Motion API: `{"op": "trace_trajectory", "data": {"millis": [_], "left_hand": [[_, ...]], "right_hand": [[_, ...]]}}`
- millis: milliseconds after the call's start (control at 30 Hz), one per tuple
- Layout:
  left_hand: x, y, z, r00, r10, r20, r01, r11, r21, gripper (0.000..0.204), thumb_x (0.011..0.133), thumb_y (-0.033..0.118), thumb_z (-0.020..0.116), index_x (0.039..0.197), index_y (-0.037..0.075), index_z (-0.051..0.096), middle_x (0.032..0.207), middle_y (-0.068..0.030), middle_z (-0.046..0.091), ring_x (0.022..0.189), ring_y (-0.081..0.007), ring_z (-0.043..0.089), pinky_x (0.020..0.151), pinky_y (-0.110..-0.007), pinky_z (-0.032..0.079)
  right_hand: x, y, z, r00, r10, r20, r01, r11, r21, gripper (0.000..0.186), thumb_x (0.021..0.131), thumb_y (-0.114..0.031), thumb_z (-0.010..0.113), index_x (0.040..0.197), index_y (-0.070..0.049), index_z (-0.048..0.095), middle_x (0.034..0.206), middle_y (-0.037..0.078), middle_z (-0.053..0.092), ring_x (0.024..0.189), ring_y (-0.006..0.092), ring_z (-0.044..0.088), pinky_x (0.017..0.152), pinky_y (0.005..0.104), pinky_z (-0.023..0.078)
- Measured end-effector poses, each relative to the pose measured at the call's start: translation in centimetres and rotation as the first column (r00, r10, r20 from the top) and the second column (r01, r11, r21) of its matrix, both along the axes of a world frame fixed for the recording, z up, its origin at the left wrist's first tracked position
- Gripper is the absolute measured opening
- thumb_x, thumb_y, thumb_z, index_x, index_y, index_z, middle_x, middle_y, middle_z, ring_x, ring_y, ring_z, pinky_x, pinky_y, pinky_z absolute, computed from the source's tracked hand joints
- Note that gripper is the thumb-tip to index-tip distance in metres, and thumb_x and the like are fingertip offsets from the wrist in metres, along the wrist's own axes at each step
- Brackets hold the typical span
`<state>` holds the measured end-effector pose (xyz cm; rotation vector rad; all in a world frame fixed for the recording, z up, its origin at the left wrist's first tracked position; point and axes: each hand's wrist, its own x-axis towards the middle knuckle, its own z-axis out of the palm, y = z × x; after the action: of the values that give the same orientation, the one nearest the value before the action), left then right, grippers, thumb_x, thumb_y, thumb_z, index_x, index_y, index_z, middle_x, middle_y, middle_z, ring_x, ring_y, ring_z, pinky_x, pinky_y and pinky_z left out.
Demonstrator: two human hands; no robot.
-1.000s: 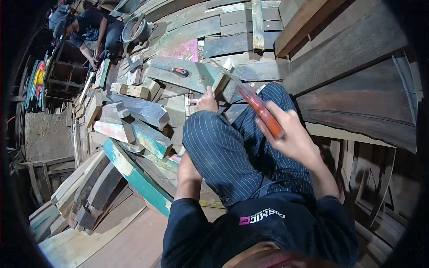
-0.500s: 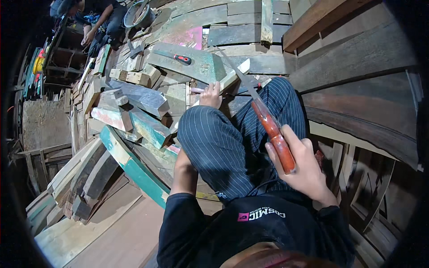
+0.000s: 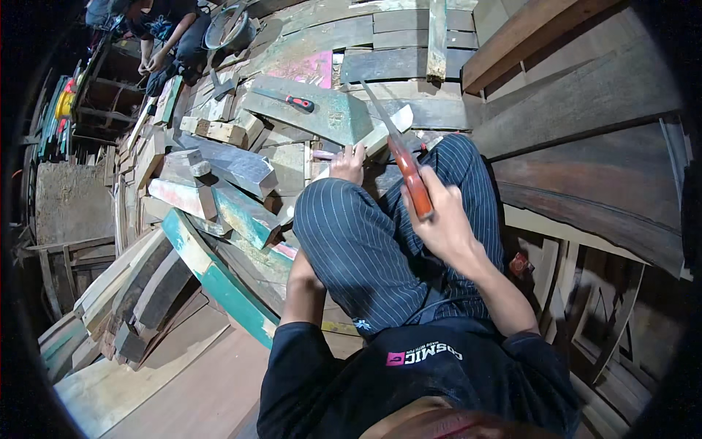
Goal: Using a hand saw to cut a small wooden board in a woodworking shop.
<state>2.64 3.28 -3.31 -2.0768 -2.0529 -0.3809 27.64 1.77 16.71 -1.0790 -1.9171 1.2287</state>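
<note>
A machete with a glossy red-brown wooden handle [image 3: 414, 179] is gripped in my right hand [image 3: 444, 219], above my right knee. Its long narrow blade [image 3: 380, 110] slants up and to the left, over a pale piece of wood [image 3: 389, 128]. Past my left knee, my left hand [image 3: 348, 165] grips that piece near its lower end; my knee partly hides the hand. Just beyond lies a thick greenish board [image 3: 333, 113], with a red-and-black-handled tool [image 3: 300, 104] resting on it.
Left of my knees lie many painted offcuts, among them a long green-painted beam [image 3: 219, 278]. A hammer-like tool [image 3: 221, 86] rests farther off, near a bucket [image 3: 230, 29]. Another person [image 3: 172, 40] sits at the far left. A plank wall [image 3: 585, 168] stands on my right.
My right hand has moved up and left with the machete, bringing it closer to my left hand. My left hand has shifted slightly rightward, staying at the pale wood.
</note>
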Motion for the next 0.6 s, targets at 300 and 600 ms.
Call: {"op": "trace_trajectory", "data": {"millis": [300,600], "left_hand": [[0.1,-0.5,0.3,1.0,-0.001,0.014,0.002,0.996,-0.094,0.049,0.067,0.009,0.07,0.113,0.008,0.052,0.09,-0.0129,0.054,0.081,-0.0315,0.063,0.063,-0.046,0.052],[0.8,0.3,0.3,0.993,0.117,0.004,-0.117,0.993,0.014,0.036,0.076,0.004,0.059,0.11,0.008,0.051,0.091,-0.0129,0.057,0.076,-0.0328,0.065,0.062,-0.045,0.053]], "right_hand": [[4.0,-5.8,4.8,0.994,0.033,0.1,-0.018,0.989,-0.148,0.022,0.088,-0.005,0.065,0.101,0.001,0.049,0.065,0.021,0.056,0.053,0.0369,0.061,0.047,0.0375,0.045],[1.4,-3.0,5.1,1.0,-0.011,-0.001,0.011,1.0,-0.022,0.016,0.09,-0.006,0.061,0.097,0.001,0.048,0.063,0.021,0.053,0.057,0.0394,0.061,0.046,0.0377,0.043]]}}
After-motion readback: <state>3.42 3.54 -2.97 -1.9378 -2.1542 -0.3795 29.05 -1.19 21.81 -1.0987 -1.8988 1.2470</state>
